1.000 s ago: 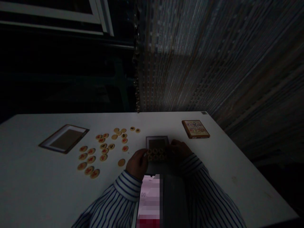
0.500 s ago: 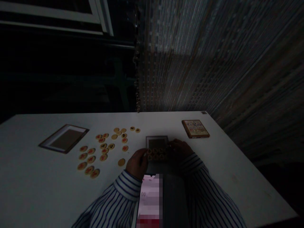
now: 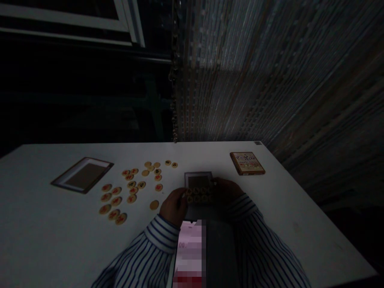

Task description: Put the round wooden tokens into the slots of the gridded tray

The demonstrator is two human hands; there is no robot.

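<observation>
Head view: my left hand [image 3: 174, 206] curls its fingers [image 3: 183, 196] against the left edge of the tray [image 3: 198, 179], tips at the discs [image 3: 196, 195] packed in it, and my right hand [image 3: 226, 190] bends to its right edge; in this dimness I cannot tell whether either pinches a disc or only touches. I judge the discs light, hard and smooth, best nipped by the rim, and the shallow tray stiff, best held by its two sides. Further left, loose discs [image 3: 132, 188] lie on the surface [image 3: 45, 232].
</observation>
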